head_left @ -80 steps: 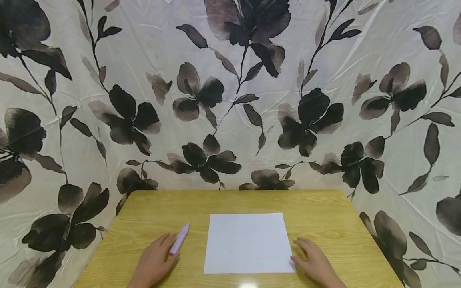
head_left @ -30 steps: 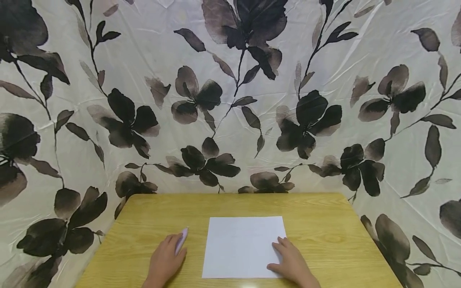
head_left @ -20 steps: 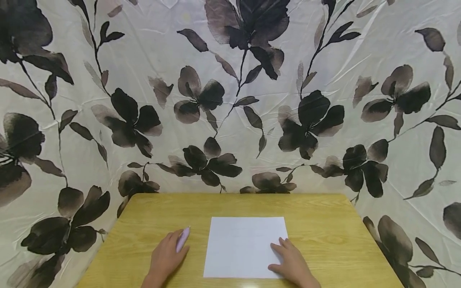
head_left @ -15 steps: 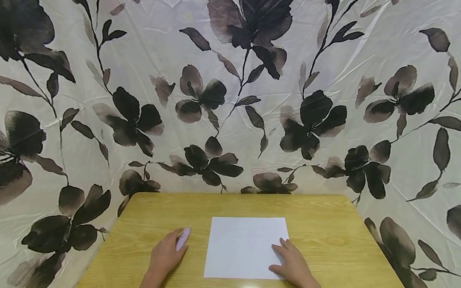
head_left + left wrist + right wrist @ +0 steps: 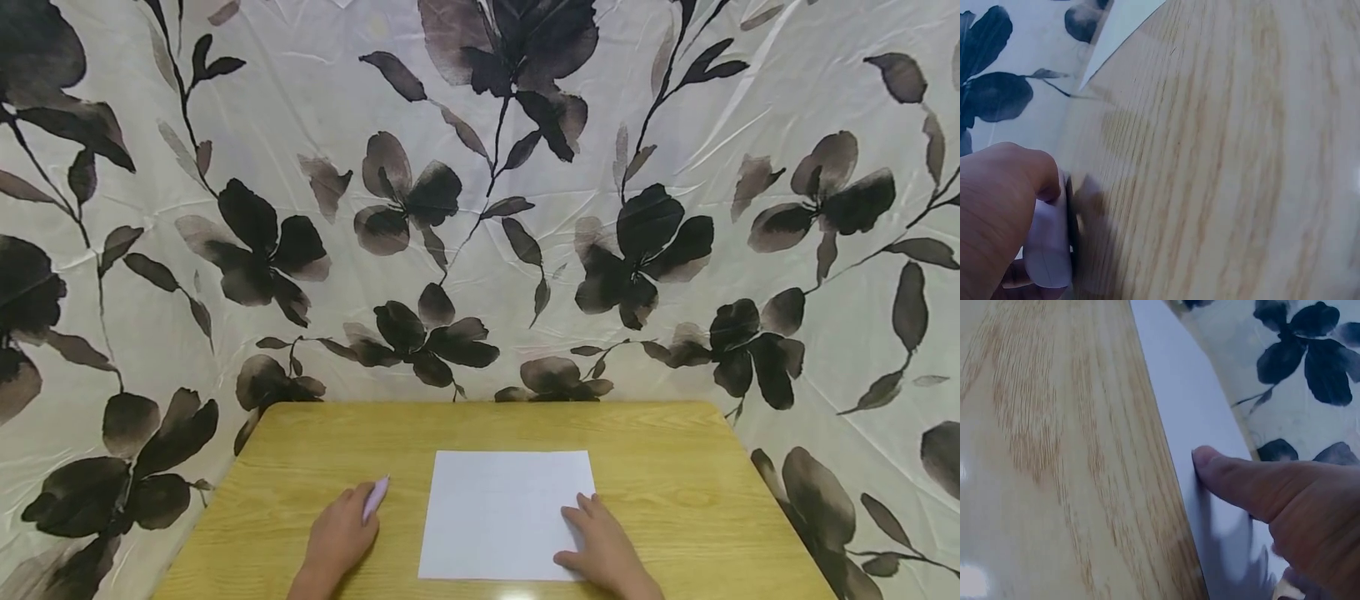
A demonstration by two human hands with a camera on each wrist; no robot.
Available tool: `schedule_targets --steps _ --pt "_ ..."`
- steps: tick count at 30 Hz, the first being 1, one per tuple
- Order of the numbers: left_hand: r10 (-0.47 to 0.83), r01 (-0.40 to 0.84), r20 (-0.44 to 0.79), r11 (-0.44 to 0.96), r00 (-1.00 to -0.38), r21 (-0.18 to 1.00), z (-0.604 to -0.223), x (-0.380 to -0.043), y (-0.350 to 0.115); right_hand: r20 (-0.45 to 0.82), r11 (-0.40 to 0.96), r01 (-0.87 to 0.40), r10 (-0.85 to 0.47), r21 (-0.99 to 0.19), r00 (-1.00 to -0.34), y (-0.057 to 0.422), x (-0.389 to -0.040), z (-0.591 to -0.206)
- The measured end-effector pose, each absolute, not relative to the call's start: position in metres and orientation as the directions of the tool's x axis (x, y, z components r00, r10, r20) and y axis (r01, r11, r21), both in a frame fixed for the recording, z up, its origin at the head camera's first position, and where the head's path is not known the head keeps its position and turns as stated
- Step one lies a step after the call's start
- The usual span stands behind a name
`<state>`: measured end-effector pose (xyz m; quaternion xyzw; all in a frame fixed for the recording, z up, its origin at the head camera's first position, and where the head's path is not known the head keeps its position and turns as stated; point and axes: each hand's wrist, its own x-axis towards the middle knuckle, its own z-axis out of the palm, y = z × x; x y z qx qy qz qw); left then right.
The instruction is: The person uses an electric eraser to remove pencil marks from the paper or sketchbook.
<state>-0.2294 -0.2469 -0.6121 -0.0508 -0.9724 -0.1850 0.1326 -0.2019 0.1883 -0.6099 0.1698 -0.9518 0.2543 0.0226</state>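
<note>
A lilac pen-shaped tool [image 5: 376, 498] with a thick rounded body and a small tip lies at the left of the table, tip pointing away. My left hand [image 5: 341, 533] grips it between thumb and fingers. In the left wrist view the thumb [image 5: 1038, 165] bends against the lilac body [image 5: 1049, 247], which is close to the tabletop; whether it touches is unclear. A white sheet of paper [image 5: 498, 512] lies flat in the middle. Onto its right edge my right hand [image 5: 606, 542] presses with spread fingers, the thumb [image 5: 1229, 475] flat on the paper [image 5: 1179, 394] in the right wrist view.
A yellow wood-grain table [image 5: 675, 467] carries everything. Behind and beside it hangs a white cloth [image 5: 480, 250] printed with dark flowers. Light glints off the tabletop near its front edge.
Since the oldest frame, my left hand has moved right and taken hold of the lilac tool. My right hand has come left onto the paper. Over the last second both hands stay nearly still.
</note>
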Motion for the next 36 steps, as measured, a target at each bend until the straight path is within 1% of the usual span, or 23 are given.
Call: schedule_targets --steps 3,6,9,14,18,20,22,27,29,34,36 --pt "0.051 0.153 0.280 0.923 -0.959 0.354 -0.610 -0.228 -0.247 0.138 0.795 -0.355 -0.331 -0.491 -0.933 0.189 -0.204 -0.608" --pt "0.044 0.137 0.249 0.919 -0.968 0.370 -0.609 -0.222 -0.248 0.114 0.771 -0.371 -0.367 -0.517 -0.923 0.191 -0.203 -0.608" --pt "0.026 0.109 0.199 0.903 -0.980 0.415 -0.609 -0.214 -0.246 0.081 0.759 -0.368 -0.387 -0.537 -0.918 0.194 -0.200 -0.610" --pt "0.003 0.090 0.171 0.861 -0.985 0.501 -0.609 -0.203 -0.241 0.044 0.763 -0.348 -0.389 -0.545 -0.920 0.195 -0.198 -0.610" --pt "-0.029 0.114 0.254 0.841 -0.967 0.528 -0.616 -0.198 -0.234 0.008 0.758 -0.341 -0.406 -0.557 -0.914 0.194 -0.198 -0.609" --pt "-0.033 0.149 0.323 0.838 -0.946 0.524 -0.616 -0.198 -0.229 0.019 0.758 -0.352 -0.410 -0.550 -0.912 0.194 -0.200 -0.609" --pt "-0.027 0.182 0.365 0.832 -0.931 0.524 -0.614 -0.201 -0.225 0.041 0.760 -0.365 -0.408 -0.538 -0.912 0.194 -0.200 -0.609" --pt "0.008 0.202 0.361 0.841 -0.933 0.502 -0.610 -0.204 -0.219 0.027 0.755 -0.346 -0.400 -0.557 -0.916 0.194 -0.198 -0.611" --pt "0.019 0.214 0.380 0.851 -0.925 0.479 -0.609 -0.205 -0.218 0.016 0.747 -0.335 -0.399 -0.574 -0.917 0.194 -0.198 -0.611" --pt "0.062 0.299 0.494 0.859 -0.867 0.416 -0.609 -0.210 -0.215 0.050 0.744 -0.343 -0.386 -0.573 -0.921 0.193 -0.199 -0.611" --pt "0.073 0.319 0.519 0.858 -0.851 0.402 -0.610 -0.211 -0.214 0.046 0.749 -0.339 -0.383 -0.570 -0.923 0.193 -0.196 -0.613"
